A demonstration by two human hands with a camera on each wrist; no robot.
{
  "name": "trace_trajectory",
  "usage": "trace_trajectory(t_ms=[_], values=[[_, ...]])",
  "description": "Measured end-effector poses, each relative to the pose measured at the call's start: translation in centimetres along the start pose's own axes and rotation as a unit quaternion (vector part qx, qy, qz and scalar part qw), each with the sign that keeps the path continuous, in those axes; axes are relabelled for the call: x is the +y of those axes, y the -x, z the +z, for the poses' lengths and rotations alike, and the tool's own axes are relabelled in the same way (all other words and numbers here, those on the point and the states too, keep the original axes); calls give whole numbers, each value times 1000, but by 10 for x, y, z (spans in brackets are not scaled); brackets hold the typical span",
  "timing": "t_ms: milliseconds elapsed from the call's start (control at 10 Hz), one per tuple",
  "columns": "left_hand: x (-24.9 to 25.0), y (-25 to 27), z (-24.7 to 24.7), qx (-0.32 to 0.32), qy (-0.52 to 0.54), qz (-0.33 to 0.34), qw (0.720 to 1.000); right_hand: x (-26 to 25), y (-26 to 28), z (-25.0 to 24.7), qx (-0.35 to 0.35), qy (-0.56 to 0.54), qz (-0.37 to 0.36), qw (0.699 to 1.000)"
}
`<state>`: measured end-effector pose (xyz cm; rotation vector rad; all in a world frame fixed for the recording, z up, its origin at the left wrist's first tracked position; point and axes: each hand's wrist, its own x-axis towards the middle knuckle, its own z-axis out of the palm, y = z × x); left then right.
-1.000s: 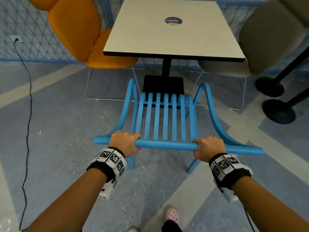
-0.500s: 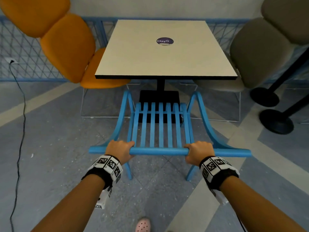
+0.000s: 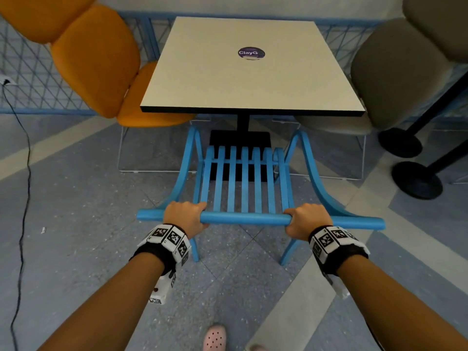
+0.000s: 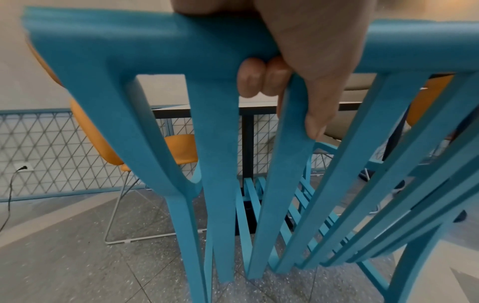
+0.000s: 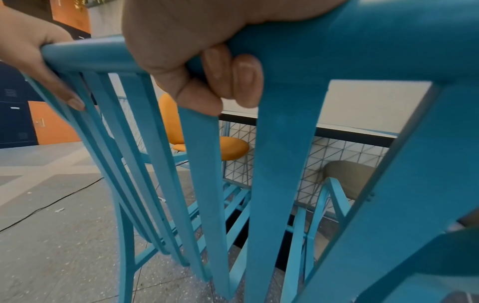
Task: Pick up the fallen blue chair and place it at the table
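The blue slatted chair [image 3: 244, 183] stands upright on the floor, facing the near edge of the cream square table [image 3: 253, 69]. Its front sits just short of the table's black pedestal base [image 3: 240, 140]. My left hand [image 3: 186, 215] grips the left part of the chair's top rail [image 3: 245, 219], and my right hand [image 3: 305, 219] grips the right part. In the left wrist view my left hand [image 4: 293, 67] has its fingers curled under the blue chair's rail [image 4: 145, 43] with the thumb down a slat. In the right wrist view my right hand [image 5: 207, 67] wraps the blue chair's rail [image 5: 362, 41] the same way.
An orange chair [image 3: 101, 64] stands at the table's left side and a grey-brown chair [image 3: 395, 72] at its right. Two black round pedestal bases [image 3: 415, 178] sit on the floor at the right. A black cable [image 3: 22, 198] runs down the left. A blue mesh fence [image 3: 30, 72] backs the table.
The chair, held by both hands, has moved forward toward the table. My view has risen so more of the table top shows.
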<state>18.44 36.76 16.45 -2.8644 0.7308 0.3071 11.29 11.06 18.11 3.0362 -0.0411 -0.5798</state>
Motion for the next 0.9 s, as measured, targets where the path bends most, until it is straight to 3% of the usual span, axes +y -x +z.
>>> trace_trajectory(t_ms=[400,500,700,800,900], values=[[9,3,7,11,12,-23,1000,6,0,5,20,-11,-16,1000],[24,31,0,1,23,-28,999,11,29,6,9,-21,-11,1000],[12,27,6,45,110,-10,993,14,21,17,48,-127,2,991],[18,68,14,130,81,30,988,24,56,31,157,-124,-20,980],[29,123,37,157,92,60,982,38,93,67,162,-110,-3,981]])
